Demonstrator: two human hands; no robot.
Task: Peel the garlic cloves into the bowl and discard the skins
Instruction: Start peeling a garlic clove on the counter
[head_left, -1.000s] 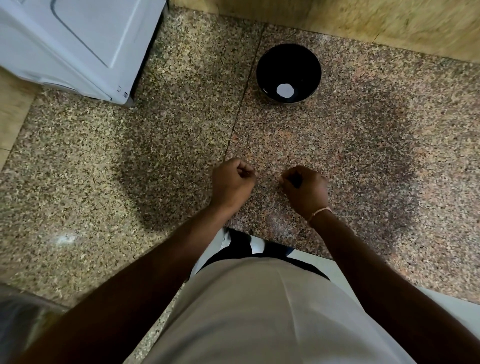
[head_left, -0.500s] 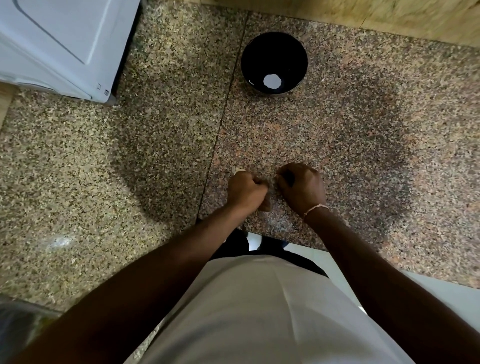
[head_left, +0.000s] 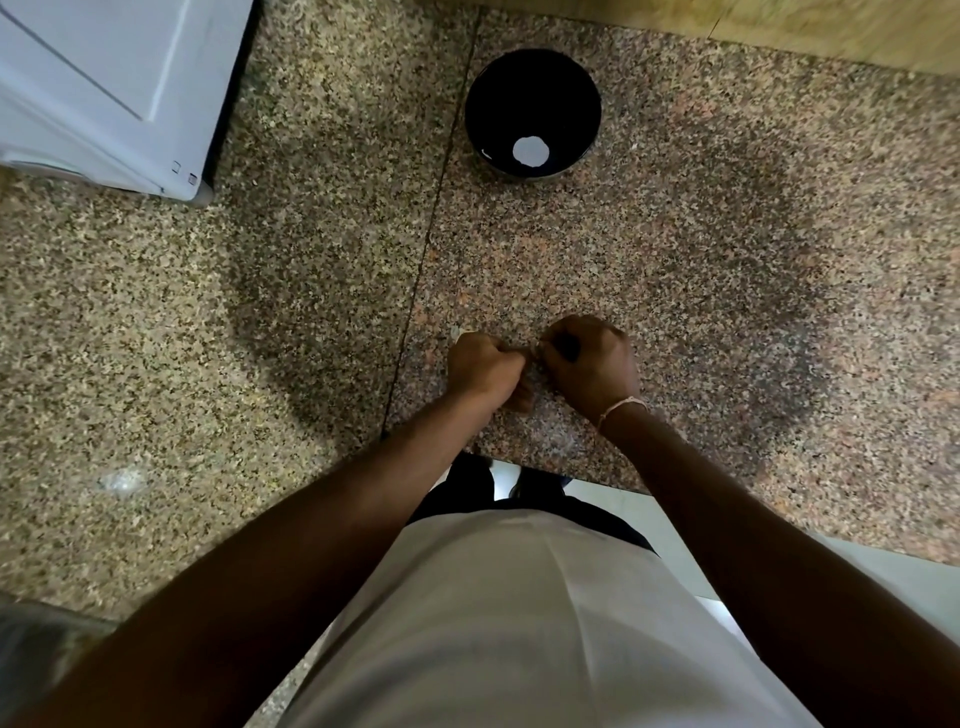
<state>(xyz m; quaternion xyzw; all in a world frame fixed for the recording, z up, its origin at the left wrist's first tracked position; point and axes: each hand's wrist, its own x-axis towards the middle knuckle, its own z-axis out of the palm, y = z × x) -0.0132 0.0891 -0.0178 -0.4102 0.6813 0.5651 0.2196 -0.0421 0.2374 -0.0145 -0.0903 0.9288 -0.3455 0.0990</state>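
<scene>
A garlic clove (head_left: 535, 358), barely seen, is pinched between the curled left hand (head_left: 483, 366) and right hand (head_left: 592, 364), well short of the black bowl (head_left: 532, 111) on the counter (head_left: 727, 249). Peeling appears underway; next, the skin probably needs pulling free.

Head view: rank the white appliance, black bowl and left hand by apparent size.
1. white appliance, cropped by the frame.
2. black bowl.
3. left hand, smaller-looking than the bowl though nearer the camera.
</scene>
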